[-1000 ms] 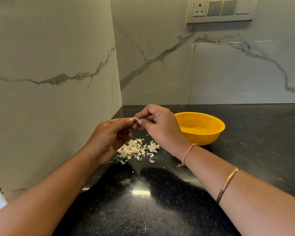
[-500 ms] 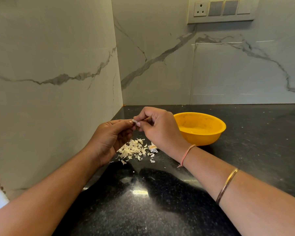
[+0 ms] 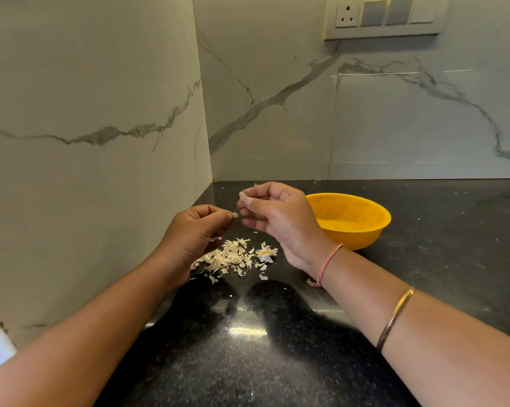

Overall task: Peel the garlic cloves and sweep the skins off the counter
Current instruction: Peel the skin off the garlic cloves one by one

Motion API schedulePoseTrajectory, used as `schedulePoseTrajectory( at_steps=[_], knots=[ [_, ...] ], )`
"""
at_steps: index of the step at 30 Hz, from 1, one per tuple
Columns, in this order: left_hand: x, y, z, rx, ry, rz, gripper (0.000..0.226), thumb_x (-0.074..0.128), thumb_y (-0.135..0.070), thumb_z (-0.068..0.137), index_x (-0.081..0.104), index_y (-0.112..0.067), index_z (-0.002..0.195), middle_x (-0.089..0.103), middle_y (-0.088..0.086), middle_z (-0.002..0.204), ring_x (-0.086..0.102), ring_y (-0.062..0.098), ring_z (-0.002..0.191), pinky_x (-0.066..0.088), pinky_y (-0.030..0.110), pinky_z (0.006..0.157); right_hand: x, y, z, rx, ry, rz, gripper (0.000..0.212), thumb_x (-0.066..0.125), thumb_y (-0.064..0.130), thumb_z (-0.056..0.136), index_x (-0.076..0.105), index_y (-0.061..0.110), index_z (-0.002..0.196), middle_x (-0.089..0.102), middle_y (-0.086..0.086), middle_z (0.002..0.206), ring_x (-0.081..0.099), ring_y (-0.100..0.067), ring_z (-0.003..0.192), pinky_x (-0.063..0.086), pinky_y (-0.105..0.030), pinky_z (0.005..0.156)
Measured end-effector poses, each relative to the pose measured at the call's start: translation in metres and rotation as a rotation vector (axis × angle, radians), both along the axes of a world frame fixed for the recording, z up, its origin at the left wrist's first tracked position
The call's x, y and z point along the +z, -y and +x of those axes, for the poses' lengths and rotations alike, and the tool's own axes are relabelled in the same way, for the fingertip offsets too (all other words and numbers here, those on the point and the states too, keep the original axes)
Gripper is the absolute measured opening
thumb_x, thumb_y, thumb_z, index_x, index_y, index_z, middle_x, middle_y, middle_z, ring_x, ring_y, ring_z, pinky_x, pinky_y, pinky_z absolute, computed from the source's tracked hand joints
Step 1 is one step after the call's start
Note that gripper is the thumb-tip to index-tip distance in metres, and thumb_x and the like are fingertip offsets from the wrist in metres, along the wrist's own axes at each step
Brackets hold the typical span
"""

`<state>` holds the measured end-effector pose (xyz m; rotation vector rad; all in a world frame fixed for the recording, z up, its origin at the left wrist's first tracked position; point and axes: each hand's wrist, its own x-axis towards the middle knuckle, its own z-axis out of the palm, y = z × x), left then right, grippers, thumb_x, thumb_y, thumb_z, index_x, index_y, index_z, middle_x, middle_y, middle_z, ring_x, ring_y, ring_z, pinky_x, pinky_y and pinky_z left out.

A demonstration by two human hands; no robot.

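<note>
Hands now apart: right grip tight on clove, left grip on skin scrap.

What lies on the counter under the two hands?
A pile of garlic skins lies on the black counter below the left hand and the right hand, which each pinch a small pale piece. The left hand covers the pile's left edge, so that part is hidden.

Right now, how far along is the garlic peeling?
Done: a pile of skins lies on the counter, so several cloves look peeled. In hand: the left hand pinches a pale scrap, the right hand a pale piece. Left: sweeping that pile off the counter.
</note>
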<state>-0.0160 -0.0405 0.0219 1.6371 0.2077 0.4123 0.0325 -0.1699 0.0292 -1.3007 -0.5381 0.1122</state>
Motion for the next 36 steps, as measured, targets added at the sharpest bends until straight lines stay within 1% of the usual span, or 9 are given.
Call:
schedulePoseTrajectory(
  at_steps=[6,9,13,20,24,27,30,34,36],
  knots=[
    [-0.0003,-0.0017,-0.0016,0.071,0.08,0.024,0.023,0.066,-0.03,0.084,0.068,-0.015,0.066,0.065,-0.003,0.06,0.053,0.009,0.058,0.043,0.024,0.058,-0.0008,-0.0009,0.002,-0.002,-0.05,-0.031,0.007,0.059,0.003,0.089,0.066,0.0,0.091,0.062,-0.008,0.072,0.057,-0.011,0.061,0.053,-0.022,0.057],
    [0.0001,-0.003,-0.001,0.065,0.127,0.072,0.007,0.066,-0.015,0.084,0.067,-0.02,0.079,0.067,-0.002,0.077,0.057,0.009,0.068,0.046,0.022,0.059,-0.002,-0.0009,0.0023,-0.014,-0.031,-0.069,0.01,0.058,0.002,0.089,0.067,-0.002,0.092,0.061,-0.009,0.072,0.055,-0.01,0.058,0.052,-0.021,0.055],
    [0.0009,-0.0039,-0.0016,0.027,0.151,0.033,0.019,0.056,-0.007,0.089,0.069,-0.018,0.082,0.069,0.0,0.079,0.06,0.012,0.074,0.049,0.022,0.063,-0.0034,-0.0013,0.0019,-0.027,0.017,-0.116,0.008,0.059,0.002,0.088,0.066,0.003,0.087,0.06,-0.008,0.07,0.055,-0.011,0.056,0.053,-0.021,0.056],
    [-0.0001,-0.0029,-0.0005,0.002,0.142,0.032,0.012,0.061,-0.011,0.087,0.069,-0.014,0.079,0.068,0.003,0.073,0.059,0.01,0.066,0.05,0.021,0.061,-0.0052,-0.0006,0.002,-0.096,0.168,-0.211,0.004,0.061,0.005,0.088,0.065,0.004,0.089,0.062,-0.005,0.07,0.057,-0.008,0.056,0.054,-0.023,0.059],
    [-0.0009,-0.0042,0.0005,0.014,0.133,0.067,0.012,0.062,-0.01,0.087,0.069,-0.013,0.079,0.068,0.0,0.068,0.06,0.007,0.062,0.051,0.018,0.058,-0.0054,0.0,0.0029,-0.177,0.306,-0.316,0.005,0.061,0.008,0.087,0.066,0.008,0.085,0.063,-0.001,0.068,0.059,-0.007,0.055,0.056,-0.035,0.066],
    [-0.0006,-0.0046,0.0008,0.018,0.119,0.104,0.012,0.061,-0.009,0.087,0.069,-0.011,0.079,0.068,0.004,0.069,0.059,0.008,0.063,0.051,0.018,0.059,-0.0055,-0.0005,0.0031,-0.22,0.429,-0.382,0.008,0.062,0.007,0.086,0.067,0.01,0.082,0.063,-0.001,0.067,0.06,-0.01,0.056,0.056,-0.038,0.064],
    [-0.0008,-0.0038,0.0002,0.024,0.122,0.114,0.014,0.061,-0.007,0.086,0.069,-0.011,0.075,0.067,-0.001,0.06,0.058,0.005,0.057,0.051,0.017,0.058,-0.0053,-0.0016,0.003,-0.25,0.514,-0.429,0.008,0.063,0.007,0.086,0.068,0.011,0.08,0.064,0.0,0.069,0.063,-0.018,0.064,0.056,-0.035,0.064],
    [-0.0016,-0.0032,0.0004,0.032,0.116,0.11,0.015,0.06,-0.004,0.086,0.068,-0.008,0.073,0.064,-0.001,0.056,0.054,0.006,0.054,0.049,0.015,0.055,-0.006,-0.0019,0.0027,-0.274,0.588,-0.469,0.007,0.064,0.01,0.085,0.07,0.01,0.082,0.06,0.008,0.067,0.063,-0.014,0.067,0.053,-0.025,0.061],
    [-0.0018,-0.0034,0.0009,0.034,0.109,0.105,0.015,0.06,-0.004,0.086,0.068,-0.008,0.073,0.064,-0.001,0.056,0.054,0.008,0.055,0.05,0.015,0.055,-0.0062,-0.0017,0.002,-0.272,0.603,-0.47,0.007,0.065,0.01,0.085,0.071,0.009,0.083,0.06,0.009,0.067,0.064,-0.014,0.067,0.054,-0.027,0.063]
  ],
)
